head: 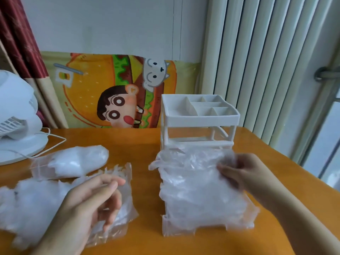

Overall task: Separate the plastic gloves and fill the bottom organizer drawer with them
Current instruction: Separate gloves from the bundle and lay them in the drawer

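A white organizer stands at the table's middle right, its clear bottom drawer pulled out toward me and heaped with crumpled plastic gloves. My right hand pinches a thin glove at the top right of that heap, motion-blurred. My left hand hovers with loosely curled fingers over an opened bag of gloves at the lower left; I cannot tell whether it holds a glove. Another sealed bag of gloves lies further back on the left.
A white desk fan with its cord stands at the far left. A cartoon burger cushion leans against the wall behind the orange table. A radiator and window frame are on the right.
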The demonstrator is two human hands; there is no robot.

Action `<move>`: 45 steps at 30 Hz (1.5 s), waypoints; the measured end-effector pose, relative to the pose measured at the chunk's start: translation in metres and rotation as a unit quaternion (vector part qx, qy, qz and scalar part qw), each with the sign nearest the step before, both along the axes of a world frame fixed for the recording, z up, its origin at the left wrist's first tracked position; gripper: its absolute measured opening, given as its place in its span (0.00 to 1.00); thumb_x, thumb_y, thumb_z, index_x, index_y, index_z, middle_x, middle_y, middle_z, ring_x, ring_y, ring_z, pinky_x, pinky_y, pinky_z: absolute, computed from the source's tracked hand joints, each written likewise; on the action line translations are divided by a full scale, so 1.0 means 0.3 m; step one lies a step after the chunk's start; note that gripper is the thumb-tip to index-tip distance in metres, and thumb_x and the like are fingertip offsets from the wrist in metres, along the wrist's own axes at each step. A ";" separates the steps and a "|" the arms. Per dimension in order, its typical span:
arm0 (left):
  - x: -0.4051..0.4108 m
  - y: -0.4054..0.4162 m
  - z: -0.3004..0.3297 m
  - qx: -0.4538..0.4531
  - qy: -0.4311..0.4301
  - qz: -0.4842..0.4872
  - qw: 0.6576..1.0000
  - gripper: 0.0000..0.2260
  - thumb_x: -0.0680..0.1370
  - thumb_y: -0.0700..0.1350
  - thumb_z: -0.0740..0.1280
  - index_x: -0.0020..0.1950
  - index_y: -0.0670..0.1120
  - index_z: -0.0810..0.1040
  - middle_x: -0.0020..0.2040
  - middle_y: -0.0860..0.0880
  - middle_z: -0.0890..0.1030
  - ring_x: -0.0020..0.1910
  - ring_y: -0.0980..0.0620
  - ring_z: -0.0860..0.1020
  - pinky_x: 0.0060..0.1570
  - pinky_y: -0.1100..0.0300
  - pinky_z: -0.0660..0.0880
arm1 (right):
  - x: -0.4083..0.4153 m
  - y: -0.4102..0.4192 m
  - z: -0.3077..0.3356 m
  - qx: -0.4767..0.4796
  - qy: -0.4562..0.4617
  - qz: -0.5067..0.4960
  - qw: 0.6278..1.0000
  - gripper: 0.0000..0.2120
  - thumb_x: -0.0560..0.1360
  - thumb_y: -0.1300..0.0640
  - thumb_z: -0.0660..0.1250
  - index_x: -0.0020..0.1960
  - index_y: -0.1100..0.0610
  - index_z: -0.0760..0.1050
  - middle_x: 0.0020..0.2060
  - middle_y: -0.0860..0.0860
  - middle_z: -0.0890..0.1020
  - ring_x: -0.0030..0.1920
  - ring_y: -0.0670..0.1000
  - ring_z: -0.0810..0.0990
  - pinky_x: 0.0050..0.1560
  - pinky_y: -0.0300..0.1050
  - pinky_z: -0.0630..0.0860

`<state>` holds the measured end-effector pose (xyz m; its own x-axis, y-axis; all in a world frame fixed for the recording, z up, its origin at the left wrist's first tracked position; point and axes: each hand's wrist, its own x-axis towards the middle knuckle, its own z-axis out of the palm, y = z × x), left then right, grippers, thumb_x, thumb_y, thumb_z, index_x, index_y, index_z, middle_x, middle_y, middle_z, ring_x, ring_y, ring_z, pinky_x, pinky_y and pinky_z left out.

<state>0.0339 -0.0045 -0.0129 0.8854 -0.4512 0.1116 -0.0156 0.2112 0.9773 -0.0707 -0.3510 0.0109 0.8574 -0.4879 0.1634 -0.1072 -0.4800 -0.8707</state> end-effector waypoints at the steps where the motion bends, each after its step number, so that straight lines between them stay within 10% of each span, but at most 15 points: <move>1: -0.001 0.002 0.000 0.023 -0.012 0.005 1.000 0.08 0.75 0.44 0.68 0.49 0.43 0.85 0.36 0.33 0.75 0.28 0.40 0.71 0.27 0.54 0.68 | 0.004 0.003 -0.012 -0.051 0.020 0.009 0.998 0.09 0.80 0.61 0.73 0.42 0.64 0.82 0.28 0.47 0.82 0.28 0.46 0.76 0.31 0.40 0.71; 7: -0.076 -0.031 0.026 0.179 -0.173 0.115 0.962 0.25 0.63 0.67 0.80 0.50 0.53 0.85 0.38 0.45 0.82 0.36 0.43 0.80 0.35 0.53 0.77 | 0.033 -0.013 -0.066 -0.197 0.048 -0.009 0.979 0.16 0.79 0.54 0.72 0.37 0.61 0.74 0.35 0.55 0.85 0.28 0.50 0.75 0.27 0.43 0.67; 10: -0.136 -0.129 0.122 0.197 -0.410 0.155 0.877 0.01 0.79 0.51 0.73 0.50 0.57 0.84 0.46 0.54 0.83 0.49 0.51 0.81 0.47 0.69 0.75 | 0.040 -0.007 -0.079 -0.211 0.061 -0.018 0.975 0.17 0.77 0.53 0.72 0.34 0.56 0.69 0.31 0.55 0.80 0.29 0.53 0.71 0.29 0.47 0.66; 12: -0.172 -0.257 0.198 0.235 -0.510 0.092 0.822 0.05 0.82 0.47 0.68 0.51 0.58 0.81 0.49 0.60 0.81 0.53 0.57 0.79 0.50 0.72 0.73 | 0.039 -0.001 -0.072 -0.223 0.063 -0.025 0.972 0.17 0.76 0.52 0.72 0.35 0.58 0.69 0.29 0.52 0.75 0.29 0.54 0.69 0.30 0.48 0.65; 19: -0.120 -0.578 0.128 0.612 -0.376 -0.078 0.691 0.26 0.80 0.61 0.64 0.74 0.52 0.67 0.70 0.51 0.67 0.66 0.48 0.71 0.58 0.51 0.76 | 0.020 0.006 -0.073 -0.249 0.068 -0.058 0.964 0.12 0.81 0.55 0.66 0.39 0.53 0.74 0.33 0.48 0.80 0.32 0.50 0.77 0.33 0.53 0.79; 28: -0.113 -0.595 0.094 0.707 -0.327 -0.059 0.624 0.43 0.73 0.74 0.60 0.81 0.53 0.56 0.79 0.46 0.61 0.79 0.40 0.57 0.76 0.42 0.60 | 0.032 -0.002 -0.072 -0.265 0.105 -0.098 0.953 0.06 0.77 0.64 0.66 0.46 0.55 0.79 0.47 0.46 0.71 0.41 0.53 0.79 0.40 0.50 0.84; 39: -0.100 -0.647 0.063 0.678 -0.199 -0.126 0.696 0.52 0.73 0.73 0.65 0.84 0.51 0.42 0.85 0.49 0.47 0.80 0.42 0.59 0.73 0.47 0.71 | 0.022 -0.011 -0.074 -0.231 0.134 -0.134 0.954 0.13 0.76 0.68 0.72 0.50 0.52 0.74 0.48 0.47 0.72 0.44 0.50 0.77 0.38 0.40 0.80; 45: -0.085 -0.656 0.025 0.666 -0.175 -0.127 0.714 0.46 0.77 0.62 0.65 0.84 0.49 0.40 0.84 0.47 0.42 0.83 0.38 0.46 0.76 0.45 0.65 | 0.017 0.035 -0.036 -0.247 0.004 -0.116 0.962 0.10 0.80 0.61 0.71 0.56 0.49 0.74 0.51 0.43 0.74 0.45 0.45 0.75 0.41 0.35 0.75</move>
<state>0.0083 -0.2014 -0.0055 0.7786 -0.5053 -0.3721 -0.4355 -0.8620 0.2593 -0.0655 -0.3405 0.0001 0.7365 -0.5314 0.4185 -0.2671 -0.7969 -0.5418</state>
